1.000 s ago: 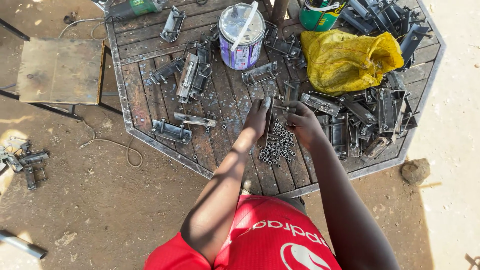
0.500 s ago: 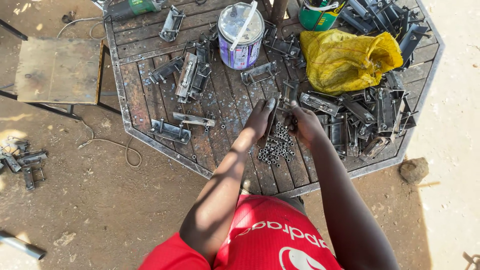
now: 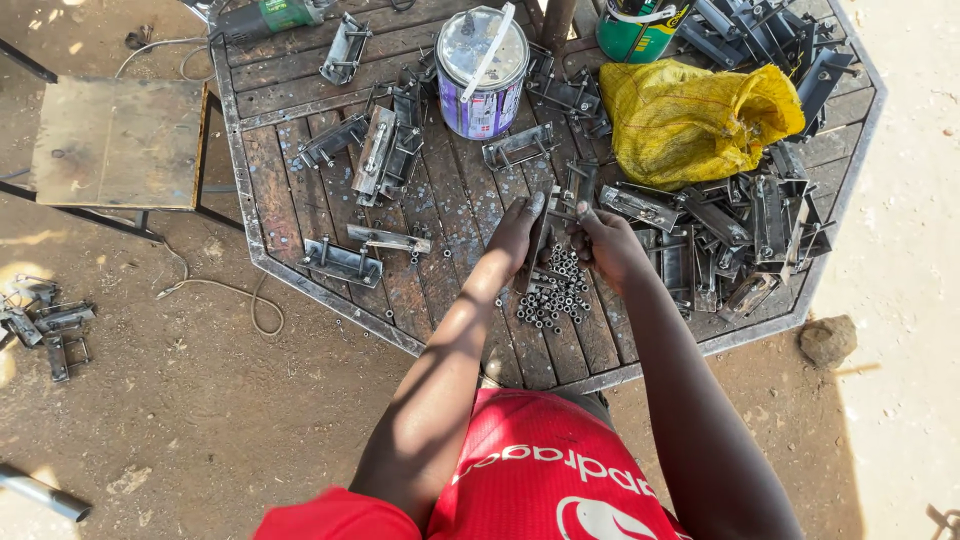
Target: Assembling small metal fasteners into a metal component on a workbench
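Both hands are staying together at frame centre: left hand [image 3: 518,232] and right hand [image 3: 605,240] are pinching a small metal bracket [image 3: 545,235], closed grip, above the nut pile [image 3: 553,292] on the counter [image 3: 460,200]; little is changing.

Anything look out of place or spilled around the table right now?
A few metal brackets lie on the dirt left of the table, apart from the rest. Small nuts lie loose under the hands, some scattered toward the edge.

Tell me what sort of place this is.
Probably an outdoor metalwork yard: a worn wooden table on bare dirt, heaps of metal brackets, a pile of small nuts and an angle grinder.
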